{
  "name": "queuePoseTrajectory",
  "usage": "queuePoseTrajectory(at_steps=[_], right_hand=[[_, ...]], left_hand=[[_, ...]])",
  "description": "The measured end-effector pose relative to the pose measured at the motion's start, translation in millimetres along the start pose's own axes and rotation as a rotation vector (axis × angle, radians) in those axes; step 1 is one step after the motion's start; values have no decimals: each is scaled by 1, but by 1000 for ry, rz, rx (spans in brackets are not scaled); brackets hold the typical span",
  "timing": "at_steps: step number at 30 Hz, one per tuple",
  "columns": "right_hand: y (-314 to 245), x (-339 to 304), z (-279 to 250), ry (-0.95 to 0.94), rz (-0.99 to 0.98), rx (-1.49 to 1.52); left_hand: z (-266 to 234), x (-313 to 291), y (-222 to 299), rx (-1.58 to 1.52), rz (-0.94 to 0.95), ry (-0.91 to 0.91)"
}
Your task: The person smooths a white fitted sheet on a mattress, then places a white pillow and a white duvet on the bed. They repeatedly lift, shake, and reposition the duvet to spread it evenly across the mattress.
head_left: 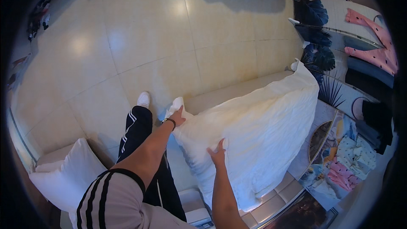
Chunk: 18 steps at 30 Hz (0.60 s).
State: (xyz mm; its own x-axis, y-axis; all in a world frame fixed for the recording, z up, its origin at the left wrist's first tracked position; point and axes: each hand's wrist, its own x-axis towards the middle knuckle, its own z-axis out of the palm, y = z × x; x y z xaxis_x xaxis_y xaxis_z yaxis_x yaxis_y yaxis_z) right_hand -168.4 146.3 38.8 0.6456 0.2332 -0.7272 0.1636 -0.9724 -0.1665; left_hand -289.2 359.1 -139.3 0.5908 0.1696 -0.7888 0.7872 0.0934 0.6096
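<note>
A large white quilt (254, 131), wrinkled and faintly yellowed along its far edge, lies over a long beige padded seat or bed (237, 88). My left hand (179, 118), with a dark bracelet at the wrist, is closed on the quilt's left corner, where the cloth bunches up past the fingers. Some of its fingertips are hidden in the folds. My right hand (218, 153) rests on the quilt's near left part, thumb and fingers spread. The quilt's far right corner rises to a point by the patterned panels.
A white pillow (70, 174) leans at the lower left. Leaf-patterned panels (322, 57) stand along the right, with pink spotted clothing (373, 44) and dark clothes (373, 118) on them. Crumpled clothes (352, 161) lie at the lower right. My white shoe (143, 99) stands on beige tiles (148, 29).
</note>
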Motion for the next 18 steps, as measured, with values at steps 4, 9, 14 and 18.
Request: queuePoseTrajectory(at_steps=[4,9,14,18], right_hand=[[3,2,7,46,-15,20],[-6,5,2,-24,57,-39],[-24,25,-22,-76,199,31],[-67,52,-53,198,384,48]], left_hand=[[-30,-4,22,154,29,-133],[-48,-57,25,171,118,164],[-46,-63,40,408,107,112],[-79,-64,92,553,162,-77]])
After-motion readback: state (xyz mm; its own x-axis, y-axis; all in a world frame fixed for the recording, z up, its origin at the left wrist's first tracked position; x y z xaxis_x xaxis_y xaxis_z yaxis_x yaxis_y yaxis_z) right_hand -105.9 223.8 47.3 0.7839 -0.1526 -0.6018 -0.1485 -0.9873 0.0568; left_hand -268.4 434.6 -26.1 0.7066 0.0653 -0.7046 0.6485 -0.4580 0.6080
